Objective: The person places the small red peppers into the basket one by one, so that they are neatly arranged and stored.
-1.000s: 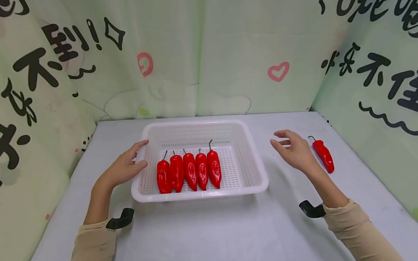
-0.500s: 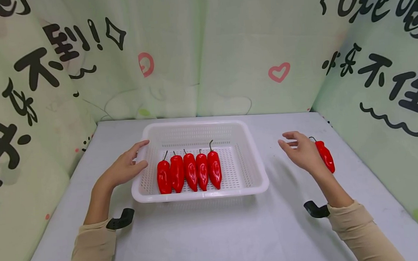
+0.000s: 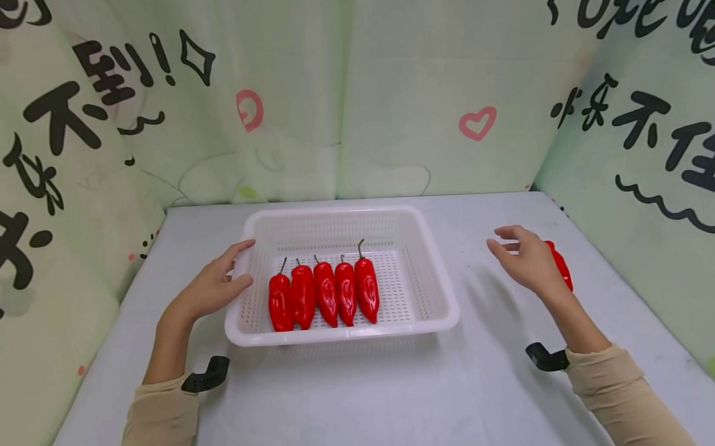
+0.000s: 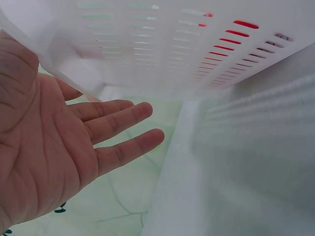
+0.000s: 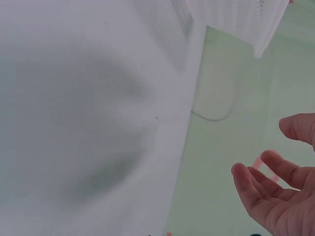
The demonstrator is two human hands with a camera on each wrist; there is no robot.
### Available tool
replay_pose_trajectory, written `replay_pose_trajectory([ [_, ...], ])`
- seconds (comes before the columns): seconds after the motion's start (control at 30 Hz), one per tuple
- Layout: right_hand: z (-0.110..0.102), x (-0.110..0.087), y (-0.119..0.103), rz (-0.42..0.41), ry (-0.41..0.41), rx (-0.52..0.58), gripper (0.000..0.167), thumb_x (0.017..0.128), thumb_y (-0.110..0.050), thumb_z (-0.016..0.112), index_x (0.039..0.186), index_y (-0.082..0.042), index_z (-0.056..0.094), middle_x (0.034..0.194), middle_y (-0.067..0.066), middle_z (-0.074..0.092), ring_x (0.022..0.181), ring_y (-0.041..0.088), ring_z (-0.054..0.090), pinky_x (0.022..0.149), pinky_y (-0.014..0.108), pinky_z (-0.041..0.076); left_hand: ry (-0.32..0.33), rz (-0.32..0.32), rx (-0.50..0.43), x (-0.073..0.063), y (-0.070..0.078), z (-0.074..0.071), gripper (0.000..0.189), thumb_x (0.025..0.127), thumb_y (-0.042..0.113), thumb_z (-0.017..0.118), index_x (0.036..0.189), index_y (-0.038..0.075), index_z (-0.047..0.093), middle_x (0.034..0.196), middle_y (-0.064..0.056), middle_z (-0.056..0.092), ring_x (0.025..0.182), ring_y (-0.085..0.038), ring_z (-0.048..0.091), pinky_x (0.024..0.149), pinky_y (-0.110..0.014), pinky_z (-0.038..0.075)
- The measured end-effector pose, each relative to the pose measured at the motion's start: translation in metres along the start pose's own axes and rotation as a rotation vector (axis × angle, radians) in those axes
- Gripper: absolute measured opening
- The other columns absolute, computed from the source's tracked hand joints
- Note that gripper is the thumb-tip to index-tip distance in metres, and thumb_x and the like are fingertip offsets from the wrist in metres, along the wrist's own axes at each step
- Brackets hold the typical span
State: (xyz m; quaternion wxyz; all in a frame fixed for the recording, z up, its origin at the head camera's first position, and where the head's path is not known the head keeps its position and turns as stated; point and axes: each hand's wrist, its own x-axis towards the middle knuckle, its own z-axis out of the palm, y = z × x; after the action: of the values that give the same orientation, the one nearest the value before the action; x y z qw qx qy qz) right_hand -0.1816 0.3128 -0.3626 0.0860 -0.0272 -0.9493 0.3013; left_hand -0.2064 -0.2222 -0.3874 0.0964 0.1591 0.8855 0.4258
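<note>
A white perforated plastic basket (image 3: 424, 313) holds several red chili peppers (image 3: 327, 294) standing side by side in a row, stems toward the far side. My left hand (image 3: 213, 282) is at the basket's left side, its thumb and index finger at the rim. In the left wrist view the other fingers (image 4: 129, 147) extend loosely beside the perforated wall. Above the table to the right of the basket, my right hand (image 3: 527, 262) hovers with relaxed, slightly bent fingers and nothing in them. Behind it lies another red chili pepper (image 3: 560, 264), partly hidden by the hand, its stem out of sight.
The white table (image 3: 365, 395) is enclosed by pale green curtains (image 3: 387, 82) at the back and both sides. Dark curved wrist mounts (image 3: 208, 374) stick out from both forearms, over the table.
My right hand has moved to the right, away from the basket, and now covers part of the lone chili pepper. The left hand, the basket and the peppers have stayed put.
</note>
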Motion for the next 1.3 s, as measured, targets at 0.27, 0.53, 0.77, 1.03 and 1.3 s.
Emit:
replay_pose_trajectory([
  [0.27, -0.003, 0.001, 0.01, 0.021, 0.008, -0.017, 0.056, 0.104, -0.036, 0.055, 0.142, 0.005, 0.05, 0.143, 0.032, 0.052, 0.125, 0.05, 0.055, 0.089, 0.063, 0.056, 0.0, 0.0, -0.005, -0.001, 0.0, 0.001, 0.074, 0.096, 0.014, 0.058, 0.161, 0.01, 0.024, 0.158, -0.03, 0.033, 0.129, -0.055, 0.051, 0.087, -0.06, 0.058],
  [0.53, -0.007, 0.002, 0.025, 0.005, 0.05, -0.045, 0.055, 0.105, -0.032, 0.054, 0.139, 0.011, 0.049, 0.139, 0.037, 0.051, 0.124, 0.053, 0.053, 0.09, 0.065, 0.053, 0.006, -0.007, 0.002, -0.001, 0.002, 0.001, 0.076, 0.096, 0.016, 0.06, 0.162, 0.012, 0.023, 0.16, -0.029, 0.032, 0.132, -0.054, 0.049, 0.089, -0.061, 0.056],
  [0.77, -0.009, 0.004, 0.037, 0.035, 0.069, -0.073, 0.056, 0.104, -0.031, 0.054, 0.138, 0.012, 0.049, 0.136, 0.039, 0.051, 0.122, 0.054, 0.051, 0.095, 0.067, 0.049, 0.01, -0.006, 0.009, -0.001, 0.002, 0.001, 0.076, 0.096, 0.015, 0.06, 0.162, 0.012, 0.024, 0.16, -0.029, 0.031, 0.133, -0.055, 0.049, 0.09, -0.061, 0.055],
  [1.03, -0.011, 0.006, 0.053, 0.1, 0.095, -0.117, 0.058, 0.103, -0.029, 0.054, 0.141, 0.013, 0.044, 0.136, 0.04, 0.045, 0.118, 0.055, 0.045, 0.09, 0.067, 0.053, 0.007, -0.005, 0.001, -0.001, 0.002, 0.001, 0.075, 0.096, 0.015, 0.06, 0.162, 0.011, 0.024, 0.16, -0.029, 0.031, 0.133, -0.054, 0.048, 0.09, -0.061, 0.056],
  [1.3, -0.013, 0.008, 0.067, 0.181, 0.098, -0.122, 0.061, 0.101, -0.027, 0.054, 0.143, 0.015, 0.039, 0.135, 0.042, 0.041, 0.125, 0.059, 0.038, 0.092, 0.07, 0.051, 0.003, -0.011, -0.009, -0.001, 0.002, 0.0, 0.075, 0.096, 0.015, 0.059, 0.162, 0.011, 0.023, 0.161, -0.029, 0.03, 0.133, -0.054, 0.048, 0.09, -0.061, 0.056],
])
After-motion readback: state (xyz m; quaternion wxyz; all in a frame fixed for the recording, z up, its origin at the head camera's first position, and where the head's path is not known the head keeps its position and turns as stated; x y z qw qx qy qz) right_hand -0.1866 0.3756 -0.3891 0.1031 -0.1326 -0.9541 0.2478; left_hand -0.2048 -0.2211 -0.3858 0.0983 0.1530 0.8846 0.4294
